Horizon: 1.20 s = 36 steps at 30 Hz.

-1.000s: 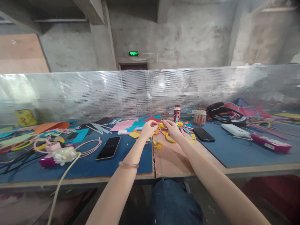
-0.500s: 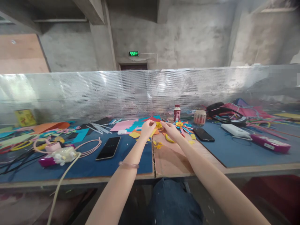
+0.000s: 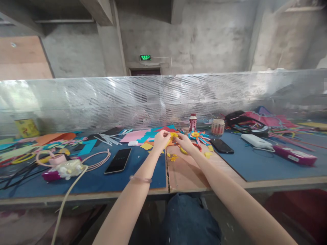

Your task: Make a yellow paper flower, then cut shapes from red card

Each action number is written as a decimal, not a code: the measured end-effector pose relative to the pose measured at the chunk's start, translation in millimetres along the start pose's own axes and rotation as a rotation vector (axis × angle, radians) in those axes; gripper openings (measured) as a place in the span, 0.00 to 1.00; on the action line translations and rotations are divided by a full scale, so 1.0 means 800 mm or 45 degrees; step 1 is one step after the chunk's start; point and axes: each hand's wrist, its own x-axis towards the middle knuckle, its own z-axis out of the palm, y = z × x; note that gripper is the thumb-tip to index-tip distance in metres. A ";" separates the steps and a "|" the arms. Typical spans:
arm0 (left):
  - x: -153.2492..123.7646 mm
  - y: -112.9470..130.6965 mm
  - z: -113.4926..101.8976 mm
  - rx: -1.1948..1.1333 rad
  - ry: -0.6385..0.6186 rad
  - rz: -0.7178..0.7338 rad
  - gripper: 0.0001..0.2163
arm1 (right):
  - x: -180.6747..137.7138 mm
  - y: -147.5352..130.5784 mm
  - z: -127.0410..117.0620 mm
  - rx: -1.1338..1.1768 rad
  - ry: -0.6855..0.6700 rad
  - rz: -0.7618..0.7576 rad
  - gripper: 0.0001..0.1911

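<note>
Between my two hands is a small yellow paper piece (image 3: 174, 135), its shape partly hidden by my fingers. My left hand (image 3: 161, 139) pinches it from the left. On the other side, my right hand (image 3: 185, 142) has its fingertips closed on the same piece. Under my hands lie yellow paper scraps (image 3: 173, 158) on the bare wooden board. Red-and-yellow scissor handles (image 3: 184, 150) show partly behind my right hand. Just right of that hand lies a blue-and-orange paper flower (image 3: 195, 135) with a yellow centre.
A black phone (image 3: 118, 161) lies left, near a power strip (image 3: 52, 175) with cables. To the right are another phone (image 3: 222, 146), a red-capped bottle (image 3: 192, 123), a jar (image 3: 218, 127) and a white device (image 3: 256, 141). Behind stands a perforated metal screen (image 3: 114, 102).
My right hand has shifted very slightly, and its fingers have moved on the yellow paper piece. More of the red scissor handle now shows. My left hand stays nearly still.
</note>
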 end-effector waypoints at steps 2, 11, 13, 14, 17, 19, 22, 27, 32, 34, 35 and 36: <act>0.000 -0.001 0.001 -0.017 -0.018 -0.026 0.03 | 0.002 0.003 0.002 -0.010 0.032 -0.003 0.14; 0.002 0.003 0.000 -0.225 -0.123 -0.285 0.04 | -0.002 0.001 0.006 -0.041 0.123 -0.007 0.16; 0.002 0.003 -0.001 -0.256 -0.136 -0.337 0.05 | -0.004 -0.006 0.006 0.032 0.103 0.015 0.16; 0.002 0.003 -0.001 -0.268 -0.143 -0.348 0.05 | -0.004 -0.009 0.005 0.061 0.099 0.020 0.15; 0.002 -0.001 -0.001 -0.282 -0.190 -0.375 0.07 | -0.003 -0.012 0.004 0.074 0.099 0.007 0.12; 0.000 -0.001 -0.001 -0.266 -0.231 -0.394 0.08 | -0.002 -0.010 0.003 0.035 0.100 -0.005 0.11; -0.002 0.003 -0.002 -0.235 -0.245 -0.416 0.07 | 0.000 -0.004 0.003 -0.008 0.100 -0.031 0.11; -0.004 0.011 -0.005 -0.236 -0.251 -0.396 0.07 | 0.001 0.001 0.003 -0.063 0.161 -0.076 0.18; -0.003 0.004 0.000 -0.277 -0.208 -0.410 0.06 | -0.001 -0.004 0.006 -0.179 0.177 -0.149 0.20; -0.002 0.000 0.002 -0.361 -0.203 -0.451 0.07 | -0.002 -0.006 0.007 -0.228 0.189 -0.190 0.21; -0.002 -0.002 0.002 -0.426 -0.210 -0.478 0.08 | -0.002 -0.007 0.007 -0.250 0.195 -0.209 0.21; -0.003 -0.002 0.002 -0.500 -0.215 -0.507 0.08 | -0.003 -0.007 0.007 -0.273 0.203 -0.227 0.22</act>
